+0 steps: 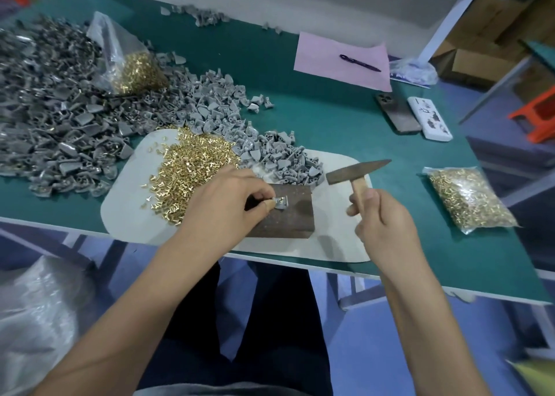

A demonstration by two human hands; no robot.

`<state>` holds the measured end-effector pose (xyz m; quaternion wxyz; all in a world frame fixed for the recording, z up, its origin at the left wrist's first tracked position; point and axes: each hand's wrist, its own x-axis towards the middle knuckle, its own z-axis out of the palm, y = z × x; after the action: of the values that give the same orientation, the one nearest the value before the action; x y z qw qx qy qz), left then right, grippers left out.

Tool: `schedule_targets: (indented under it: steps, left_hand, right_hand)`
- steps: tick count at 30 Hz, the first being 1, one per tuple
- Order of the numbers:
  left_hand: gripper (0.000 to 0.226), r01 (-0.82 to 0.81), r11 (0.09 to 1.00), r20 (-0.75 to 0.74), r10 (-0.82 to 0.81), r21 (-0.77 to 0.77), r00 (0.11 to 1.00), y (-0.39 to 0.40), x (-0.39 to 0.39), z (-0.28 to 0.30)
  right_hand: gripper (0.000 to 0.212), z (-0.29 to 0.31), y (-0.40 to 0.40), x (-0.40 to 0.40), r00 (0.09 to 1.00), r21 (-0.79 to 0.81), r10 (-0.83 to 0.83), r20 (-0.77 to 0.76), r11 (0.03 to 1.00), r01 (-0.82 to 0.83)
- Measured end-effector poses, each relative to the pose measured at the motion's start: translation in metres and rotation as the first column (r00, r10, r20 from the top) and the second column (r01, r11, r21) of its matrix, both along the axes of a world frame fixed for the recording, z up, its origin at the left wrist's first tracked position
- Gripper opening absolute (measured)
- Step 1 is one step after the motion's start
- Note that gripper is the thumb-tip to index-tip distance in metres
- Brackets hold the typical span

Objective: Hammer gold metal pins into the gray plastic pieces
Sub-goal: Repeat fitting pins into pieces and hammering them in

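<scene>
1. Loose gold pins (192, 167) lie heaped at left on the counter (345, 119), just beside the left hand (222, 203).
2. That hand pinches one gray piece (281, 205) flat on the dark block (288, 218); best keep its fingertips clear of the pin.
3. The right hand (381, 224) grips the hammer (356, 174), raised right of the block; a short, square tap seems wise.

Both forearms bare to the frame edge — no sleeves, watch, rings or gloves visible on left hand (228, 203) or right hand (387, 227); dark trousers on the lap, grey garment edge at bottom — nails short.
</scene>
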<state>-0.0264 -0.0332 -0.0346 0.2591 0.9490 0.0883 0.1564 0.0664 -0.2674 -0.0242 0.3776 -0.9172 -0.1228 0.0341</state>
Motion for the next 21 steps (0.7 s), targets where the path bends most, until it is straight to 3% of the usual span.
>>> schedule_targets:
  steps: [2, 6, 10, 13, 15, 18, 20, 21]
  left_hand:
    - [0.008, 0.006, 1.000, 0.000, -0.006, 0.018, 1.000, 0.000, 0.001, 0.001]
    - [0.012, 0.028, 0.998, 0.002, -0.028, 0.052, 1.000, 0.003, 0.003, 0.002]
    - [0.011, 0.045, 0.997, 0.005, -0.046, 0.063, 0.999, 0.006, 0.006, 0.003]
    - [0.010, 0.059, 0.995, -0.005, -0.058, 0.075, 0.998, 0.008, 0.007, 0.005]
    - [0.010, 0.067, 0.995, -0.014, -0.066, 0.078, 0.998, 0.009, 0.008, 0.007]
    - [0.010, 0.078, 0.993, -0.018, -0.076, 0.093, 0.997, 0.010, 0.008, 0.009]
    - [0.010, 0.083, 0.992, -0.024, -0.081, 0.096, 0.996, 0.010, 0.009, 0.010]
    - [0.010, 0.084, 0.992, -0.027, -0.082, 0.095, 0.996, 0.010, 0.009, 0.010]
  right_hand:
    - [0.038, 0.008, 0.008, -0.009, 0.996, 0.089, 0.085, 0.016, 0.992, -0.086]
    - [0.019, 0.012, 0.018, -0.019, 0.959, -0.111, 0.249, 0.139, 0.966, -0.234]
    - [0.025, 0.014, 0.029, -0.021, 0.951, -0.201, 0.207, 0.230, 0.966, -0.162]
    - [0.030, 0.015, 0.030, -0.026, 0.914, -0.034, 0.082, 0.397, 0.997, -0.075]
    - [0.028, 0.013, 0.035, -0.031, 0.906, -0.059, 0.104, 0.411, 0.994, -0.087]
    - [0.022, 0.009, 0.039, -0.031, 0.910, -0.266, 0.236, 0.340, 0.953, -0.148]
    - [0.026, 0.013, 0.035, -0.027, 0.905, -0.239, 0.190, 0.380, 0.966, -0.103]
    - [0.028, 0.014, 0.033, -0.027, 0.907, -0.144, 0.126, 0.402, 0.987, -0.073]
